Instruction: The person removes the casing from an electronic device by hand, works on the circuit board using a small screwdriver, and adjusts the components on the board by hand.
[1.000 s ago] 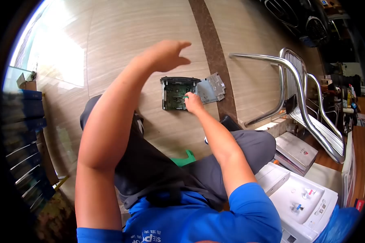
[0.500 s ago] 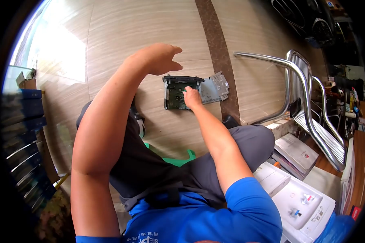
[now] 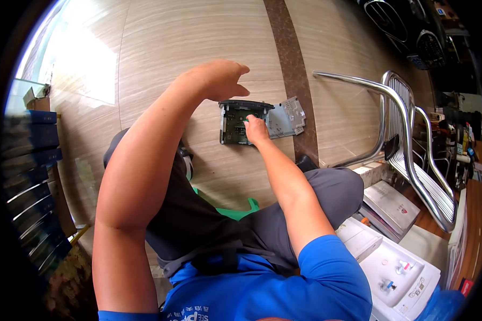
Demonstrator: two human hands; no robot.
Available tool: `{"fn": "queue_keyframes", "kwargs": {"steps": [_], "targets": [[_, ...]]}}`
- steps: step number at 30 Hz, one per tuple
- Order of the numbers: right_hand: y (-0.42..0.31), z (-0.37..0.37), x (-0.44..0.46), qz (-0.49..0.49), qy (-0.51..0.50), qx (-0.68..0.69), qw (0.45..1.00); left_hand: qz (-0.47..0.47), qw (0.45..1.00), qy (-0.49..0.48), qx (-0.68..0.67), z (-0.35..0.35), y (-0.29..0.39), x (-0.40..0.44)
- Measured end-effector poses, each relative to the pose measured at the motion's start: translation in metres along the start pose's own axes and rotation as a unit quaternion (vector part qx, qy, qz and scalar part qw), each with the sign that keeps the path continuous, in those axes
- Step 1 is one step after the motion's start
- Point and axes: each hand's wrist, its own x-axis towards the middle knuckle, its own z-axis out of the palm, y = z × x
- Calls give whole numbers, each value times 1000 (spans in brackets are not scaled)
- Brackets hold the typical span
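Observation:
An opened electronic unit (image 3: pixel 231 128) lies on the tiled floor, its green circuit board exposed and a dark front panel (image 3: pixel 241 103) along its far side. Right beside it is a silvery metal plate (image 3: pixel 284 121) with notched edges. My right hand (image 3: pixel 257 130) reaches over the circuit board with its fingers drawn together. Whatever is between those fingertips is too small to make out. Above the front panel hovers my left hand (image 3: pixel 222 80), thumb and fingers apart, holding nothing.
A chrome-framed chair (image 3: pixel 407 134) stands to the right. Nearer me are a stack of books (image 3: pixel 391 206) and a white water dispenser (image 3: pixel 396 270). Blue boxes (image 3: pixel 35 136) are piled at the left. A green stool edge (image 3: pixel 238 213) shows beneath my legs.
The view has shifted slightly, so the floor items appear a little further right. Both hands keep nearly the same pose around the electronic unit.

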Motion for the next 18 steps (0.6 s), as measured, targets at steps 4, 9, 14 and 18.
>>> {"fn": "queue_keyframes", "kwargs": {"steps": [4,9,14,18], "targets": [[1,2,1,-11,12,-1,1000,10,1000,-12,2,-1,-1,2],[3,3,4,-15,10,-6,1000,10,1000,-1,6,-1,0,1],[-1,1,2,-18,-2,-34,999,8,1000,-4,6,-2,2,1],[-5,-2,2,-40,-2,-43,998,3,1000,-9,20,-1,4,0]]}}
